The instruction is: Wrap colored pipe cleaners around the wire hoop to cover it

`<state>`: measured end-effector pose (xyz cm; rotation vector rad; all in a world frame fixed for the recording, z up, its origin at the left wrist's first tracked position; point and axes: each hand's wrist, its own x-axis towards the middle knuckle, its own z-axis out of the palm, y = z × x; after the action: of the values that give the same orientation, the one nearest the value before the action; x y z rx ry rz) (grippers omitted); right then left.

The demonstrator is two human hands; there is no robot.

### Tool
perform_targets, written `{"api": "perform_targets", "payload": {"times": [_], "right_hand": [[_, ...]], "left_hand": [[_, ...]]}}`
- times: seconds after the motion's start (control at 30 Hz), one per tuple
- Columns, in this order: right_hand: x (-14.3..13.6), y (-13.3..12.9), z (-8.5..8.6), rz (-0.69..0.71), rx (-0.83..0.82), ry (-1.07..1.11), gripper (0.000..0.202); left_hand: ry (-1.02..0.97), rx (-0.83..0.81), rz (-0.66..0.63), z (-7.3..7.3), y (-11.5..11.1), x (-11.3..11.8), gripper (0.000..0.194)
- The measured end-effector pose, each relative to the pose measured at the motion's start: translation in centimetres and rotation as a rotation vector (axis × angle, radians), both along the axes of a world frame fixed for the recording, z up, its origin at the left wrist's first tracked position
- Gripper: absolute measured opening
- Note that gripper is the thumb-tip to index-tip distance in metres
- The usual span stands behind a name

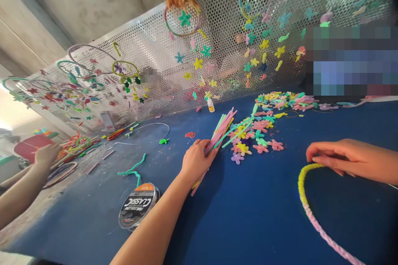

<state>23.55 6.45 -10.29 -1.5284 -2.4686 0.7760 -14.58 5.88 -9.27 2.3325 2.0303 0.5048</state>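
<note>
My left hand (198, 158) is closed round a bundle of pipe cleaners (222, 129), mostly pink with some green and yellow, near the middle of the blue table. Just beyond it lies a pile of small pipe-cleaner flowers (243, 148) in pink, yellow, green and purple. A loose green pipe cleaner (239, 126) reaches across the bundle and the flowers. On the right, my right hand (351, 158) pinches the end of a curved hoop (314, 219) wrapped in yellow and pink. A spool of fishing line (139, 207) rests left of my left forearm.
Another person's hand (46, 154) is at the far left, near a red object (29, 148). A perforated metal panel (224, 49) stands behind the table, with hanging flower strings before it. A small white bottle (210, 105) stands near the panel. Green pipe-cleaner pieces (133, 172) lie near the spool.
</note>
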Motion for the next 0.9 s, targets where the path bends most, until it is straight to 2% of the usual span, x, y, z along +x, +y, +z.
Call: {"api": "perform_targets", "payload": {"times": [0.07,0.23,0.4,0.53,0.67,0.8,0.9], "right_hand": [[-0.2,-0.1,0.2,0.032,-0.078,0.001,0.039],[-0.8,-0.6,0.9,-0.009,-0.046,0.039,0.041],[-0.5,-0.4,0.6,-0.023,-0.067,0.059,0.043],[0.2,0.3,0.2,-0.092,-0.118,0.216,0.043],[0.6,0.4,0.3,-0.086,-0.11,0.341,0.036],[0.6,-0.3,1.7,-0.074,-0.041,0.298,0.034],[0.9,-1.5,3.7,-0.072,0.076,0.272,0.034]], "left_hand": [[-0.001,0.001,0.0,0.0,0.0,0.0,0.041],[-0.005,0.003,-0.005,-0.1,0.1,0.0,0.041],[-0.011,0.009,-0.007,-0.1,0.1,0.0,0.041],[-0.008,0.005,-0.007,-0.1,0.0,0.2,0.042],[0.004,0.012,-0.008,0.0,0.0,0.5,0.043],[0.006,0.015,-0.01,0.4,-0.3,0.8,0.044],[-0.01,0.023,-0.007,0.7,-0.8,1.1,0.047]]}}
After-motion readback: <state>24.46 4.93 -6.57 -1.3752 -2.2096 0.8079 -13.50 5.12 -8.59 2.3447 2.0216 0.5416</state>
